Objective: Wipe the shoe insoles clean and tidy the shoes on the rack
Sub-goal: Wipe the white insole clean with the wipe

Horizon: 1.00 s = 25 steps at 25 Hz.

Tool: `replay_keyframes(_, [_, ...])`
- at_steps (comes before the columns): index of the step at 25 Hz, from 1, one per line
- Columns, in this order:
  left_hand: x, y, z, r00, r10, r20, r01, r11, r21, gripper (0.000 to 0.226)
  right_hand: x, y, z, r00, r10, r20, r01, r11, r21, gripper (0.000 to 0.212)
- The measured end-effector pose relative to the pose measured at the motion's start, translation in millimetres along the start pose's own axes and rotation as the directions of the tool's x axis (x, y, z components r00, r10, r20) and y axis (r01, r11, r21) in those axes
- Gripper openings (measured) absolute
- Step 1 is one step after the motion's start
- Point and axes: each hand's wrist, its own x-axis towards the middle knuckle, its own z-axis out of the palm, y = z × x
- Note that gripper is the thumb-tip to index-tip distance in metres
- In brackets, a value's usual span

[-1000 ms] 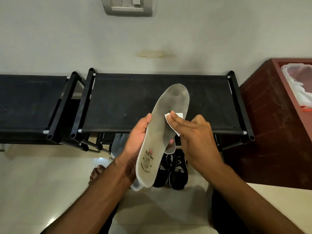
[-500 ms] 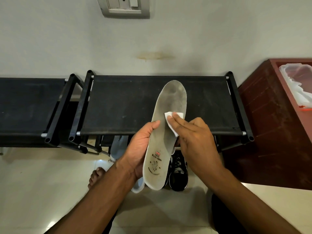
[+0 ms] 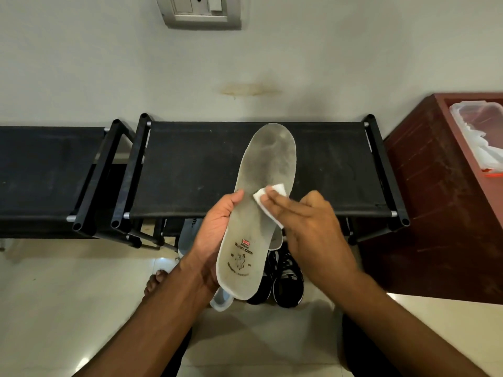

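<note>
While left hand [image 3: 217, 240] grips insole [image 3: 261, 208] | right hand [image 3: 307, 224] straight fingers press wipe [image 3: 268, 198] flat

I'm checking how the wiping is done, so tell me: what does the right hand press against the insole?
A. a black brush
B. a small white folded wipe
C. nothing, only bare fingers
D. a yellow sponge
B: the right hand presses a small white folded wipe with straight fingers onto the grey insole, which the left hand grips at its edge.
</note>
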Motion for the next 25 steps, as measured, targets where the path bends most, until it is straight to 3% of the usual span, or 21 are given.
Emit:
replay_keyframes(2, [0, -1, -1, 1.000, 0.021, -0.008, -0.020, 1.000, 0.014, 0.045, 3, 4, -3, 0.994, 0.108, -0.012, -0.108, 0.993, 0.040, 0.046])
replay_keyframes(5, [0, 3, -2, 1.000, -0.010, -0.016, 0.010, 1.000, -0.008, 0.053, -7, -18, 4, 0.992, 0.009, 0.127, -0.022, 0.995, 0.102, 0.044])
replay_keyframes(7, [0, 3, -3, 1.000, 0.001, -0.003, -0.001, 1.000, -0.007, 0.052, -3, -5, 2, 0.997, -0.007, 0.071, 0.006, 1.000, 0.008, 0.047])
replay_keyframes(9, [-1, 1, -1, 0.999, 0.034, 0.002, -0.034, 0.999, 0.009, 0.045, 1, 6, -3, 0.993, 0.116, 0.001, -0.116, 0.993, -0.002, 0.048])
replay_keyframes(11, [-1, 2, 0, 0.999, 0.038, -0.010, -0.037, 0.999, 0.016, 0.046, -8, -8, 2, 0.984, 0.136, 0.117, -0.147, 0.985, 0.095, 0.046])
replay_keyframes(13, [-1, 5, 0, 0.999, 0.024, -0.028, -0.024, 1.000, 0.012, 0.051, -16, -20, 4, 0.977, 0.033, 0.211, -0.061, 0.990, 0.127, 0.045])
replay_keyframes(16, [-1, 2, -1, 0.999, 0.050, -0.012, -0.049, 0.998, 0.028, 0.048, 2, 4, -5, 0.997, 0.082, 0.005, -0.082, 0.996, 0.035, 0.049])
replay_keyframes(17, [-1, 1, -1, 0.998, 0.055, -0.009, -0.055, 0.998, 0.024, 0.046, 2, 3, -5, 0.993, 0.116, 0.006, -0.116, 0.992, 0.040, 0.051])
replay_keyframes(21, [0, 3, -1, 0.999, 0.044, -0.032, -0.043, 0.998, 0.035, 0.048, -16, -19, 7, 0.981, 0.020, 0.192, -0.036, 0.996, 0.078, 0.049])
replay_keyframes(23, [2, 0, -2, 0.997, 0.069, -0.027, -0.066, 0.995, 0.073, 0.045, -5, 4, 5, 0.996, 0.072, 0.060, -0.076, 0.995, 0.063, 0.052])
replay_keyframes(25, [2, -3, 0, 0.997, 0.071, -0.037, -0.068, 0.995, 0.074, 0.045, 2, -1, 1, 0.973, 0.207, 0.098, -0.217, 0.971, 0.105, 0.047])
